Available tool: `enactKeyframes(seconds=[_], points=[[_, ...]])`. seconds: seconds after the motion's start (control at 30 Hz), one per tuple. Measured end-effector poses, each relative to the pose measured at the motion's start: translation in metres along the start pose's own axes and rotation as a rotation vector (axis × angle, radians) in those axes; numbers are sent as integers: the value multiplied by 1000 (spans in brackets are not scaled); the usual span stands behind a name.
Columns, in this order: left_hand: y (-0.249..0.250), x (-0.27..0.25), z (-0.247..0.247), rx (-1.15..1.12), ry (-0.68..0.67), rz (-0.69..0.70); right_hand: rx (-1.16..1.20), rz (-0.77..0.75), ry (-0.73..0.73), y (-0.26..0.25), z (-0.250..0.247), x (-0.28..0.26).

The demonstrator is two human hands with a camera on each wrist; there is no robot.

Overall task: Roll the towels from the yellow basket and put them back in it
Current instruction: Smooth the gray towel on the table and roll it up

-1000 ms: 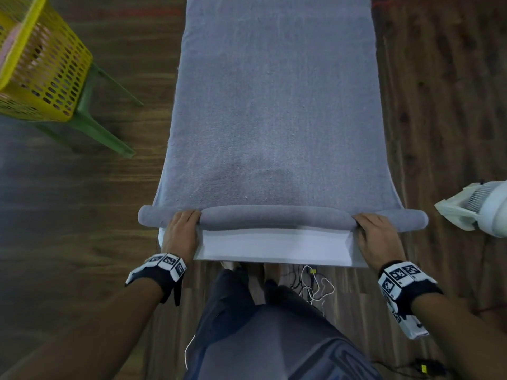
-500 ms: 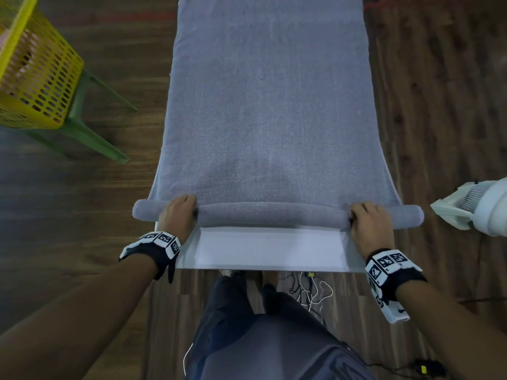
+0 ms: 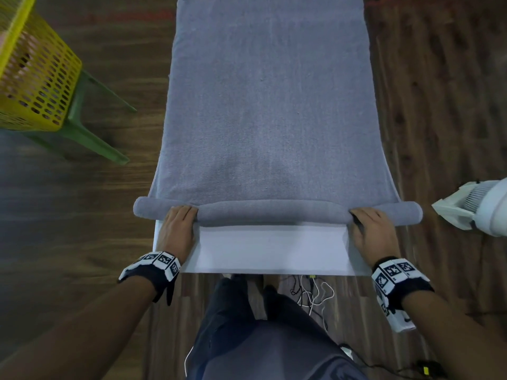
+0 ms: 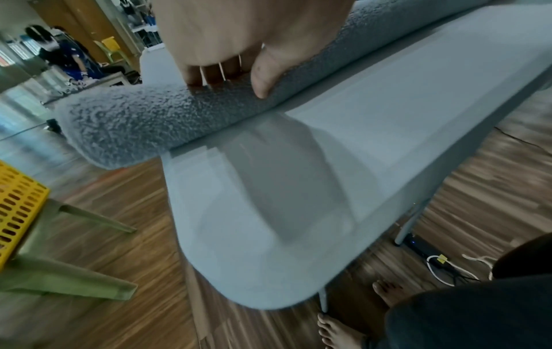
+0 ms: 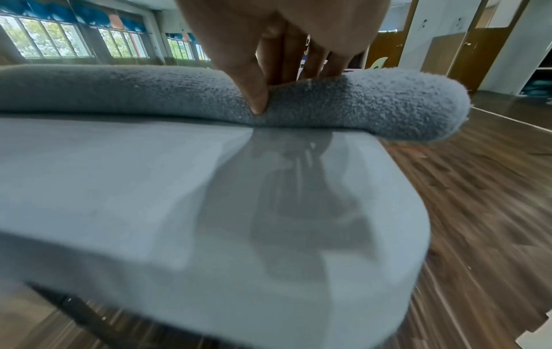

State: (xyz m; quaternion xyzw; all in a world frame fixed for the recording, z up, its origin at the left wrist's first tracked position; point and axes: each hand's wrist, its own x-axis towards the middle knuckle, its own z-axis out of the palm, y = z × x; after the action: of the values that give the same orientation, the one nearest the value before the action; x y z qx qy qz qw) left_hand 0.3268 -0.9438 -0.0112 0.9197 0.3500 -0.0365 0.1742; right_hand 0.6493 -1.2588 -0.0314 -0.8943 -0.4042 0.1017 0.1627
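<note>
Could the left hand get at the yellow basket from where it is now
Probably not without letting go: the left hand grips the rolled towel, and the yellow basket sits off the table on a green chair.

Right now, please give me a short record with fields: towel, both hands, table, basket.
towel: grey towel flat on the table, near end rolled into a tube
left hand: left hand grips the roll, thumb in front
right hand: right hand grips the roll near its right end
table: white table, bare strip nearest the person
basket: yellow basket on a green stool, far left
</note>
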Motion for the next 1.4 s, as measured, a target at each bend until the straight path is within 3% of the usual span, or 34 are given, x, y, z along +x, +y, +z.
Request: enactKeyframes(seconds=[0.2,0.3,0.43,0.73,1.03,1.23,1.4], points=[[7,44,-24,99,-117,-44,-148,119,-87,-11,-12,38],[10,61,-29,84,-46,-62,-102,235,-63,-16,-13,54],[13,64,-23,65,-2,-23,-92,152,-42,-20,-5,63],[6,32,-8,6,65,41,-30,-49,11,-11,-6,23],[10,62,-22,60,2,-6,-125,27,-88,-9,-14,72],[7,107,-34,32,-71,-80,-39,249,-107,-15,-18,111],[12,127,-34,103,-11,-56,-97,129,-53,-15,-15,130]])
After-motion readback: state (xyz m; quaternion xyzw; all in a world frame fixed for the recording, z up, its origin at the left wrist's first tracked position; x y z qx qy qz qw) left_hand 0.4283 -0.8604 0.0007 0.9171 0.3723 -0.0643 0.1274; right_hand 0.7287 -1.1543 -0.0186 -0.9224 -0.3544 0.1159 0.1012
